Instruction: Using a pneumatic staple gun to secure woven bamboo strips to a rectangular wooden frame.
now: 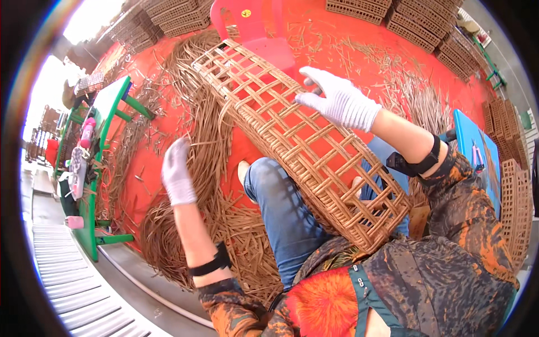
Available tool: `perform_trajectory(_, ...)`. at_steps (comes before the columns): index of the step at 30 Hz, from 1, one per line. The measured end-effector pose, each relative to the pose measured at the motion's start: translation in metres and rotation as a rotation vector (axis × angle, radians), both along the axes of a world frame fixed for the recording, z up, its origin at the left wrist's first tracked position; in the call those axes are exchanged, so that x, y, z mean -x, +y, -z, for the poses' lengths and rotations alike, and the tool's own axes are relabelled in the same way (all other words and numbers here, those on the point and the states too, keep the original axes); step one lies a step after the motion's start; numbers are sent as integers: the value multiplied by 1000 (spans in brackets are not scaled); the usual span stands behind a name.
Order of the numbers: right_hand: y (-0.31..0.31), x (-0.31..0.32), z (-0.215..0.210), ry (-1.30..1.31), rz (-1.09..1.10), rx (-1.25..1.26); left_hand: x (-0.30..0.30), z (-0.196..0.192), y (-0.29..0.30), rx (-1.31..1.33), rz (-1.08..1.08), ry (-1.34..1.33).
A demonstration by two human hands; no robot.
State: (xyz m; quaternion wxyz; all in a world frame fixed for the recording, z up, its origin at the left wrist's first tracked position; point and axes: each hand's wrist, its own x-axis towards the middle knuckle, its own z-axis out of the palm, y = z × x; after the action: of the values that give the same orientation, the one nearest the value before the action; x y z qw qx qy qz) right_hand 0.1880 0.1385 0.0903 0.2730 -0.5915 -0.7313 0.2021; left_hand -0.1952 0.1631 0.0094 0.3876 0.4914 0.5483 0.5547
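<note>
A long woven basket point(303, 137) of brown strips with an open lattice lies slantwise across my lap, its near end by my waist. My right hand point(339, 101), in a white knit glove, hovers over the basket's right long side. Its thumb and fingers are apart with nothing between them. Left of the basket, my left hand point(178, 174), also gloved, is raised over the brown strips point(205, 112) heaped on the floor. Motion smears its fingers, so I cannot make out whether they hold a strip.
A red plastic chair point(255, 33) stands beyond the basket's far end. On the left are a green-framed table point(104, 129) and a roller conveyor point(84, 286). A blue surface point(477, 151) with a pliers-like tool point(477, 156) is at right. Stacked baskets point(418, 25) line the back.
</note>
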Motion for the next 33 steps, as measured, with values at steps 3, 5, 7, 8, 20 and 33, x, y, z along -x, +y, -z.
perform_trajectory(3, -16, -7, 8, 11, 28, 81, -65, -3, 30, -50, 56, 193)
perform_trajectory(5, -31, -19, 21, 36, 42, 145, -93, -7, 48, 218, 55, 410)
perform_trajectory(7, -50, -38, 33, 206, 23, 340, -125, -20, 49, 159, 25, 482)
perform_trajectory(8, -62, -30, 38, 258, -16, 340, -108, -4, 58, 135, 25, 229)
perform_trajectory(20, -96, 38, 64, 620, 12, 226, -57, 15, 109, 301, 32, -491)
perform_trajectory(33, -153, 153, 46, 1310, -137, 353, 44, -24, 122, 676, 5, 164)
